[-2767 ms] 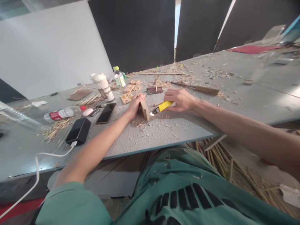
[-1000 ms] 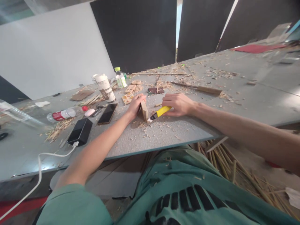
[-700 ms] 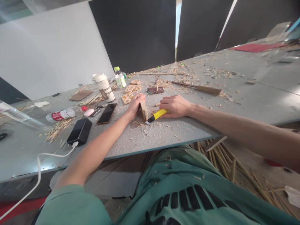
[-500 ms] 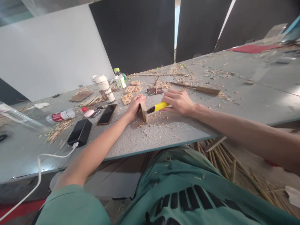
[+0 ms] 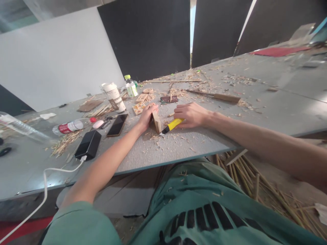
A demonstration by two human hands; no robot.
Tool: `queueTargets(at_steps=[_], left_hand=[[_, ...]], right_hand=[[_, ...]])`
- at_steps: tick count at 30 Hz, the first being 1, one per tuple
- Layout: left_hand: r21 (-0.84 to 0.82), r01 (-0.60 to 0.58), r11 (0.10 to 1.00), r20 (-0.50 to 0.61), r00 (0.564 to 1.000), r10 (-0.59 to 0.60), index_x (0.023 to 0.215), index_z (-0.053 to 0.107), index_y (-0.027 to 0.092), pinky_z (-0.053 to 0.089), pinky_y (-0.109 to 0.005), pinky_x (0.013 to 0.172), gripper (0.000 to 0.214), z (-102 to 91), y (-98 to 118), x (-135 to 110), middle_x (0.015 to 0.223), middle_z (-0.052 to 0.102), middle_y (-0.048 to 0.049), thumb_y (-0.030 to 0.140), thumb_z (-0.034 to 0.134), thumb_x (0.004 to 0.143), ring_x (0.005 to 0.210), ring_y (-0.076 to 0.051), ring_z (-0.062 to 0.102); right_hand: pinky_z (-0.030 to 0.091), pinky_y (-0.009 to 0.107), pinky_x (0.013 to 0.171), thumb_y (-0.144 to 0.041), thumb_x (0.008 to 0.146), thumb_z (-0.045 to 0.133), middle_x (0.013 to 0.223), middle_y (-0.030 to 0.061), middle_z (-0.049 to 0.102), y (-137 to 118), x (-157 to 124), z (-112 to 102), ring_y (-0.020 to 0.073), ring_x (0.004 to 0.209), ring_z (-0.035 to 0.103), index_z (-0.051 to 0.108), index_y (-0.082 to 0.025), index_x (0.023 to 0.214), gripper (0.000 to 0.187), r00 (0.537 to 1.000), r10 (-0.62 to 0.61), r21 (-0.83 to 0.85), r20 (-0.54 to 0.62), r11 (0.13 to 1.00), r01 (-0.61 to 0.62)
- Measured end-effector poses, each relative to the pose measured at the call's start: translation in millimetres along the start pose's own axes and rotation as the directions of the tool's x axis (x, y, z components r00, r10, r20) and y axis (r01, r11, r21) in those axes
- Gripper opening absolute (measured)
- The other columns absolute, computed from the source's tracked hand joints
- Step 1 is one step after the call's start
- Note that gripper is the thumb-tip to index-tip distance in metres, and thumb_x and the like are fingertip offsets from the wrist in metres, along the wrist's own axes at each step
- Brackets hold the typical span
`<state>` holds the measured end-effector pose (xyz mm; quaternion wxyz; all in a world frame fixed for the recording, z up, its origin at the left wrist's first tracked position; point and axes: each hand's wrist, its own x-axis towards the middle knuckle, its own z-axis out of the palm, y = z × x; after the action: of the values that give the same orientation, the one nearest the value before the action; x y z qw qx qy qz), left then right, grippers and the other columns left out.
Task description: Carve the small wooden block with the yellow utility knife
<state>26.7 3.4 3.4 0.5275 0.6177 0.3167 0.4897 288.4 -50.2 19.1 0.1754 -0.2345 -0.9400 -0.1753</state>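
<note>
My left hand (image 5: 146,115) is closed on a small wooden block (image 5: 157,121) that stands on edge on the grey table (image 5: 178,149). Just right of the block, my right hand (image 5: 190,115) grips a yellow utility knife (image 5: 171,125). The knife's dark tip points down and left, at the foot of the block. Wood shavings (image 5: 158,137) lie scattered around the block and both hands.
Left of my hands lie a dark phone (image 5: 117,124), a black power bank (image 5: 88,149) with a white cable, a plastic bottle (image 5: 70,126), a paper cup (image 5: 114,97) and a green-capped bottle (image 5: 130,86). A long wooden stick (image 5: 217,96) lies behind. Bamboo strips (image 5: 252,187) cover the floor at right.
Half a second ago the knife was raised at the block's top; my right hand has drawn it down to the block's foot. My left hand has stayed on the block.
</note>
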Motion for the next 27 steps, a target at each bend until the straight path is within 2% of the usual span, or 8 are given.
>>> queueTargets(at_steps=[6,16,22,27], left_hand=[[0.008,-0.002,1.0,0.011,1.0,0.002,0.067,0.052,0.023,0.044,-0.039,0.075,0.036,-0.9,-0.2,0.0,0.071,0.052,-0.0033,0.045,0.075,0.083,0.069,-0.02,0.049],[0.001,0.005,1.0,-0.01,1.0,-0.005,0.066,0.05,0.024,0.044,-0.04,0.072,0.032,0.9,1.8,1.6,0.07,0.051,-0.0036,0.039,0.075,0.081,0.07,-0.021,0.051],[-0.033,0.002,0.999,-0.019,1.0,-0.003,0.067,0.047,0.025,0.047,-0.039,0.072,0.037,-1.1,2.4,2.4,0.068,0.051,-0.0029,0.043,0.075,0.083,0.072,-0.023,0.057],[-0.057,-0.002,0.998,-0.018,1.0,0.001,0.07,0.045,0.026,0.048,-0.039,0.073,0.04,-1.6,1.8,2.9,0.069,0.05,-0.0022,0.047,0.075,0.085,0.076,-0.023,0.059]], right_hand=[[0.026,0.033,0.061,-0.065,0.109,0.049,0.092,0.0061,0.07,0.0,-2.4,5.0,0.0198,0.084,0.057,0.067,-0.021,0.1,0.049,0.999,0.027,-0.028,0.042,0.999,-0.025],[0.034,0.037,0.067,-0.066,0.111,0.041,0.093,0.0051,0.07,-12.3,1.1,-10.4,0.0212,0.083,0.053,0.066,-0.024,0.099,0.051,0.999,0.007,-0.238,-0.049,0.971,-0.019],[0.034,0.036,0.063,-0.067,0.11,0.045,0.09,0.006,0.071,-8.0,-1.5,-6.1,0.0212,0.082,0.053,0.066,-0.022,0.094,0.052,0.975,0.053,-0.259,-0.216,0.96,-0.11],[0.035,0.037,0.063,-0.068,0.109,0.048,0.09,0.0072,0.072,-4.2,-2.5,-1.2,0.0215,0.082,0.054,0.066,-0.021,0.092,0.053,0.958,-0.002,-0.29,-0.288,0.953,-0.085]])
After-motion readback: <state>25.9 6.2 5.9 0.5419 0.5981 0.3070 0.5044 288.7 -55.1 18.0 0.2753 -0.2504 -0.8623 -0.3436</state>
